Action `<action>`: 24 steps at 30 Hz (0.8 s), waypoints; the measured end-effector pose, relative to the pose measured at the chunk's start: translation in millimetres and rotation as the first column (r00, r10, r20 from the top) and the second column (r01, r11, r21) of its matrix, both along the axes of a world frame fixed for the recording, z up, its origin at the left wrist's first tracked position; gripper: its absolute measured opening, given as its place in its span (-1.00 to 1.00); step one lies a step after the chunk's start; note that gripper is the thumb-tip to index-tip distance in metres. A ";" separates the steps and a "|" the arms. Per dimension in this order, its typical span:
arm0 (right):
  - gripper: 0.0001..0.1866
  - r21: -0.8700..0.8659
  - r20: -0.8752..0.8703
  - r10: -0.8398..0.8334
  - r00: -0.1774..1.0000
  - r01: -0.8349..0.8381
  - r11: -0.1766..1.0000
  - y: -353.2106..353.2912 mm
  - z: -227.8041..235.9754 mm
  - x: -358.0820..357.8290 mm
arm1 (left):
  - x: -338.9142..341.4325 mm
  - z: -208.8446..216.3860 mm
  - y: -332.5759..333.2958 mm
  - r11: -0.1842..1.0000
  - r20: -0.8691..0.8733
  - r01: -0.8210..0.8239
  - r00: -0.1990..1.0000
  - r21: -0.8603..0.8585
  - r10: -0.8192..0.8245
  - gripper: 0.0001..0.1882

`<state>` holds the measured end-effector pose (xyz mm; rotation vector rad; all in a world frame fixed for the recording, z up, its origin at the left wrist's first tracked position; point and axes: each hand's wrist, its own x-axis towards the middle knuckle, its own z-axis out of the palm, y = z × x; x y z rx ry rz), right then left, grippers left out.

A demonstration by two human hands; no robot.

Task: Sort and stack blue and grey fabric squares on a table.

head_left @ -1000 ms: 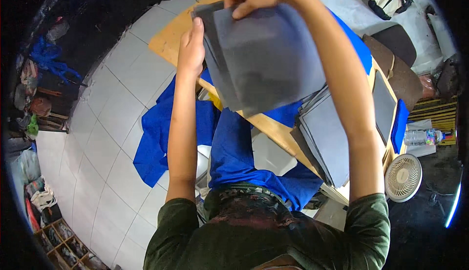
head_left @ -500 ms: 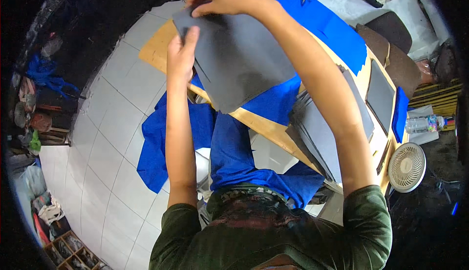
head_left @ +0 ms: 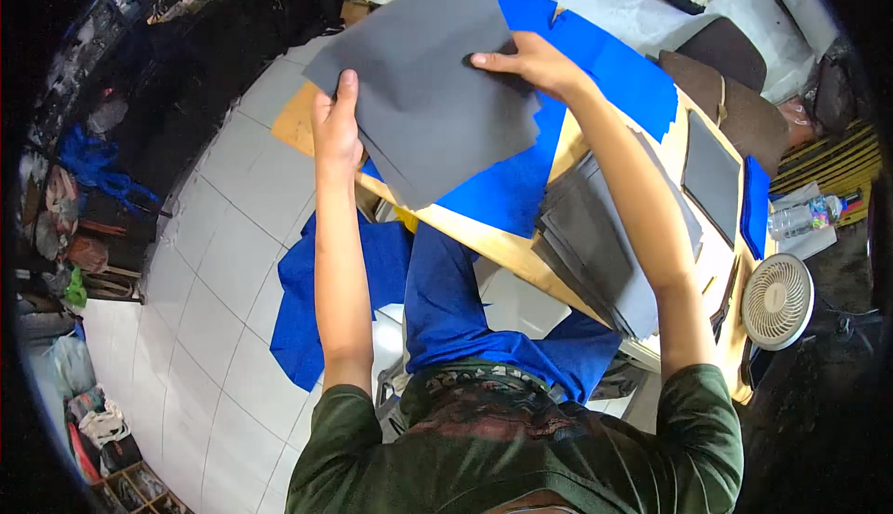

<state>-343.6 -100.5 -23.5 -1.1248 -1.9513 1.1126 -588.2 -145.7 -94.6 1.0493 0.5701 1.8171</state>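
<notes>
Between my hands is a small stack of dark grey sheets (head_left: 423,77), tilted above the far left part of the table. My left hand (head_left: 339,128) grips its left edge, thumb on top. At the right edge, my right hand (head_left: 539,66) pinches the sheets with its thumb on the upper face; its other fingers are hidden beneath. Blue fabric (head_left: 507,200) lies on the wooden table under the sheets. A fanned pile of grey sheets (head_left: 595,235) rests near my right forearm.
More blue fabric (head_left: 619,63) covers the table's far side. To the right are a dark flat panel (head_left: 714,177), a folded blue piece (head_left: 755,205), a small round fan (head_left: 778,302) and a plastic bottle (head_left: 802,219). Blue cloth (head_left: 307,305) hangs beside my leg.
My right hand has moved from the far left corner of the grey sheets to their right edge. The sheets have shifted up and turned, their full face now showing.
</notes>
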 end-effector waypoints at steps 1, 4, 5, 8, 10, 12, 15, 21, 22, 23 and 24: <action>-0.37 0.008 -0.001 -0.004 1.000 0.004 1.000 -0.1 2.6 0.8 | -1.8 6.4 1.4 1.000 0.005 -0.019 1.000 -0.024 0.019 -0.63; -0.44 0.022 -0.095 -0.078 0.992 0.081 0.996 -3.7 14.6 4.6 | 2.6 24.4 1.6 1.000 0.023 -0.028 0.999 0.005 0.028 -0.64; -0.44 0.027 -0.097 -0.081 0.992 0.084 0.996 -8.0 20.3 6.0 | 4.9 32.4 0.2 0.999 0.037 -0.021 0.999 0.050 0.020 -0.64; -0.46 0.014 -0.422 -0.150 0.894 0.171 0.985 -25.0 42.4 13.1 | 25.0 40.2 -11.0 0.998 -0.016 0.013 1.000 0.058 -0.012 -0.64; -0.45 0.007 -0.358 -0.213 0.909 0.231 0.973 -22.6 50.3 22.1 | 31.4 39.3 -9.3 0.999 -0.156 0.024 0.988 0.048 -0.016 -0.66; -0.45 -0.047 -0.365 -0.231 0.902 0.230 0.972 -36.4 56.7 26.9 | 32.3 36.0 -6.6 0.997 -0.127 0.039 0.992 0.073 -0.030 -0.67; -0.47 0.029 -0.242 -0.232 0.942 0.246 0.969 -34.6 58.7 65.6 | 59.1 43.3 -7.5 0.991 -0.023 0.082 0.996 0.102 -0.080 -0.68; -0.48 0.017 -0.362 -0.208 0.909 0.230 0.973 -56.9 57.5 72.9 | 79.0 34.3 -12.5 0.965 -0.117 0.262 0.958 -0.011 -0.262 -0.58; -0.49 0.059 -0.338 -0.207 0.918 0.240 0.969 -61.0 57.2 73.6 | 86.7 38.3 -18.4 0.970 -0.104 0.233 0.969 0.068 -0.226 -0.57; -0.49 0.101 -0.314 -0.208 0.926 0.250 0.963 -65.0 57.3 74.9 | 89.7 39.3 -18.4 0.967 -0.107 0.245 0.966 0.068 -0.237 -0.57; -0.50 0.062 -0.275 -0.241 0.931 0.267 0.962 -69.1 61.1 80.1 | 92.7 40.4 -18.0 0.965 -0.091 0.259 0.963 0.039 -0.255 -0.57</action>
